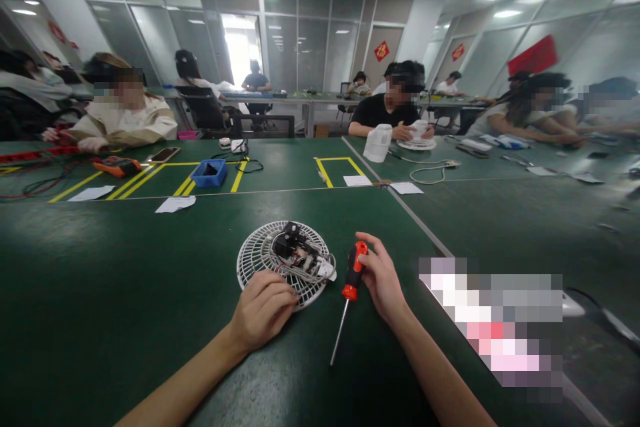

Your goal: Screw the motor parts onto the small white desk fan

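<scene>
A round white fan grille (pixel 249 255) lies on the green table, with a black motor assembly (pixel 291 240) and grey wires (pixel 309 272) on top of it. My left hand (pixel 265 310) is at the near edge of the grille, its fingers curled together over the rim; the fingertips are partly hidden. To the right of the grille, my right hand (pixel 383 277) grips a red and black screwdriver (pixel 354 271) by its handle. The screwdriver's metal shaft points down and towards me, with its tip close to the tabletop and apart from the grille.
Further off are a blue bin (pixel 209 174), an orange multimeter (pixel 117 166), a phone (pixel 165 155), paper slips (pixel 175 204) and a white housing (pixel 378 143). A blurred-out object (pixel 493 323) lies right of my right arm. Across the table, a person (pixel 387 110) handles white parts.
</scene>
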`<action>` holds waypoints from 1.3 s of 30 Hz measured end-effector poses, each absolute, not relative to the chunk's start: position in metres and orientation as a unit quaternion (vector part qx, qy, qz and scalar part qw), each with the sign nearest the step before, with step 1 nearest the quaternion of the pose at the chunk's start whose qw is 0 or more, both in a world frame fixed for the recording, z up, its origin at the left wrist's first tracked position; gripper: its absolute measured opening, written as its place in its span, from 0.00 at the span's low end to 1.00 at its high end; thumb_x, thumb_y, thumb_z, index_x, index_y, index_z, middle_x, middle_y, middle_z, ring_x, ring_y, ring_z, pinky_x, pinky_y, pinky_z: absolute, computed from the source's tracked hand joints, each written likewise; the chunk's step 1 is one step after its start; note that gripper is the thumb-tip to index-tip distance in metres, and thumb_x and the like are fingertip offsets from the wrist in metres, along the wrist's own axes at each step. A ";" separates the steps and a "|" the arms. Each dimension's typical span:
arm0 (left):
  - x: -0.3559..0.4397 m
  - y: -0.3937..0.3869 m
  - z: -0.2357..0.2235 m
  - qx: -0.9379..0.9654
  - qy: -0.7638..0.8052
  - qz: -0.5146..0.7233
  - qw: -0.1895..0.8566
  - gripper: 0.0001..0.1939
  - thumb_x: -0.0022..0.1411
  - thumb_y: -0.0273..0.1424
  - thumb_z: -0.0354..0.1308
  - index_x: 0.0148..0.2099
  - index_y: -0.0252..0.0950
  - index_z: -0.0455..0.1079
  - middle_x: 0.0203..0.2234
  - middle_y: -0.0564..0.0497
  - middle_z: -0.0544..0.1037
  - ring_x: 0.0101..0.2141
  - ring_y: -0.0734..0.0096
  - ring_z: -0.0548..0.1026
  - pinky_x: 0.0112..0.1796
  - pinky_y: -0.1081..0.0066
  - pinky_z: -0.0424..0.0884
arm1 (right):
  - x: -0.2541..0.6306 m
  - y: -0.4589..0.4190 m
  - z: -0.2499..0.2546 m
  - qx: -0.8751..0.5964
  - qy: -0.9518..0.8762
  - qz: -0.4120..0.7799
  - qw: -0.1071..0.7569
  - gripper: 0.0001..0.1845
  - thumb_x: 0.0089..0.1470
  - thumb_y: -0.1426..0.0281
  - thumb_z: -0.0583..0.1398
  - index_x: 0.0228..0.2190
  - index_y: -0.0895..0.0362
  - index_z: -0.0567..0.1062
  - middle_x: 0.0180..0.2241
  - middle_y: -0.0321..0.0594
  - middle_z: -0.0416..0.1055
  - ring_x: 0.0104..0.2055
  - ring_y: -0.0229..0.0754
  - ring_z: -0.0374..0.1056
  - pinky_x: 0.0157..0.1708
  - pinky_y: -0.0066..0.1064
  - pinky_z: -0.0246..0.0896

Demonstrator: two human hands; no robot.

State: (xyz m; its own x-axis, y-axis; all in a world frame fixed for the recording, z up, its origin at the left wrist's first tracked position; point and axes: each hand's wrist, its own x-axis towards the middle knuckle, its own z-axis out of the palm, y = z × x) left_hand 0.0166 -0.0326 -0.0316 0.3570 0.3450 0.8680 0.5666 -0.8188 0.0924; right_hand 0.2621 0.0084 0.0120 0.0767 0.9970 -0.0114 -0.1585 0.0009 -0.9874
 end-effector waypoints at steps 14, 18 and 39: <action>0.011 -0.031 -0.040 -0.763 -0.352 -0.531 0.113 0.11 0.61 0.20 0.64 0.44 0.38 0.73 0.35 0.50 0.82 0.40 0.65 0.77 0.46 0.61 0.73 | 0.247 -0.003 0.012 -0.410 -0.368 0.551 0.627 0.14 0.44 0.64 0.65 0.35 0.54 0.72 0.29 0.32 0.64 0.30 0.38 0.60 0.26 0.27 0.63; 0.011 -0.029 -0.043 -0.737 -0.363 -0.561 0.100 0.13 0.61 0.21 0.65 0.46 0.39 0.72 0.34 0.51 0.81 0.40 0.66 0.77 0.44 0.62 0.75 | 0.248 -0.003 0.014 -0.422 -0.354 0.534 0.642 0.14 0.45 0.64 0.66 0.34 0.54 0.73 0.30 0.32 0.64 0.31 0.39 0.62 0.25 0.28 0.65; 0.011 -0.029 -0.043 -0.738 -0.342 -0.573 0.096 0.19 0.57 0.17 0.66 0.49 0.35 0.69 0.36 0.49 0.79 0.41 0.65 0.76 0.45 0.60 0.75 | 0.254 0.002 0.018 -0.436 -0.285 0.475 0.709 0.17 0.41 0.63 0.69 0.34 0.55 0.73 0.32 0.31 0.65 0.33 0.38 0.64 0.26 0.28 0.71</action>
